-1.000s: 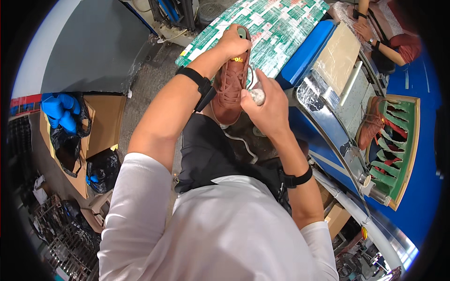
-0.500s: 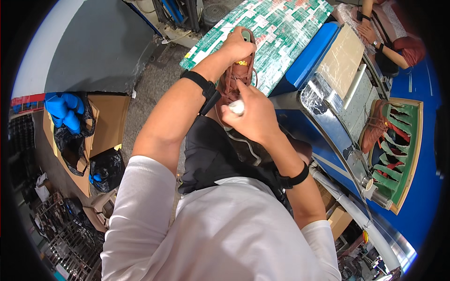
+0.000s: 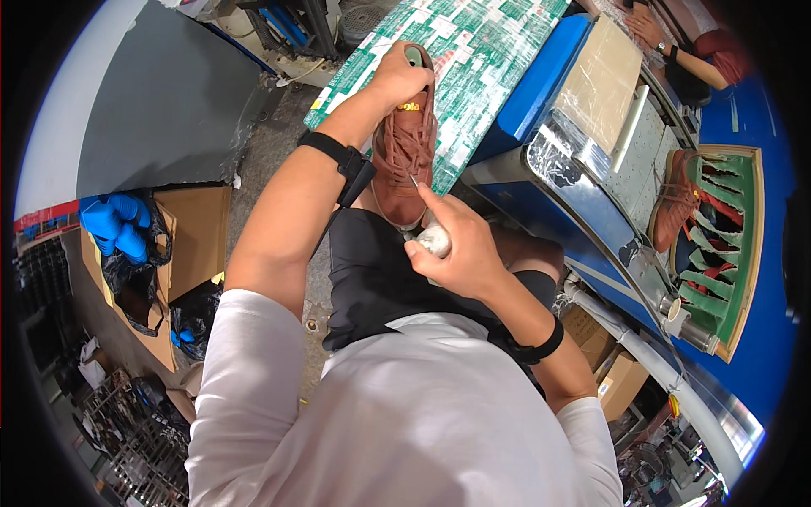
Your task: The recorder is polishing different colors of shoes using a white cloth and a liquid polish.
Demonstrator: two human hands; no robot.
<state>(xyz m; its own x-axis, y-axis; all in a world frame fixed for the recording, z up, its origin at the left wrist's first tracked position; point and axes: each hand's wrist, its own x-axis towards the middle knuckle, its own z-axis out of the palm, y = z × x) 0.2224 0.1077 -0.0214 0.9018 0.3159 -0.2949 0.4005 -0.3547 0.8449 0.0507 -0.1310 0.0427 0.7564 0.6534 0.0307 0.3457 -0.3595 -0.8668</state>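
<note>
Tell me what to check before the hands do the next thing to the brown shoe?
1. Left hand grips the shoe at its heel end: ok.
2. Shoe toe rests against the lap: ok.
3. Right hand holds a small white thing: ok.
4. Forefinger points at the laces: ok.
5. Laces tied or loose: cannot tell.
6. Second brown shoe sits apart on the green rack: ok.

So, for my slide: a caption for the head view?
Left hand steadies a brown lace-up shoe; right hand works at its laces.
</note>
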